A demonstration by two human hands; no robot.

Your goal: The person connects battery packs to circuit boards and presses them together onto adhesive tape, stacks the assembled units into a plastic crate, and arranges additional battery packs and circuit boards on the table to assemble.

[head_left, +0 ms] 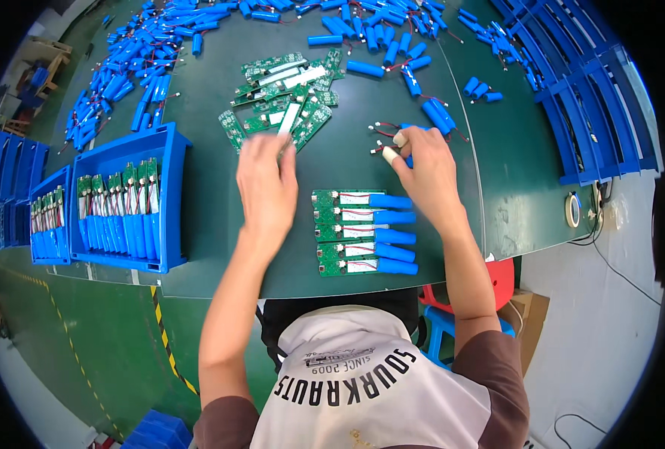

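My left hand (267, 183) is at the near edge of a loose pile of green circuit boards (261, 123). Its blurred fingertips meet the end of a board with a white strip (290, 118); whether they grip it is unclear. My right hand (428, 176), with pale finger cots on thumb and forefinger, is closed around a blue battery cell (409, 161) mostly hidden by the fingers. Small white connectors on red and black wires stick out left of it. Between my forearms lies a stack of several boards (328, 232), each with a blue cell attached (396, 251).
Blue bins (171, 202) at the left hold upright board-and-cell assemblies. Loose blue cells (141, 56) are heaped along the far side. A blue slotted rack (587, 97) stands at the right, with a tape roll (572, 209) near the table's edge. Stools (501, 284) sit below.
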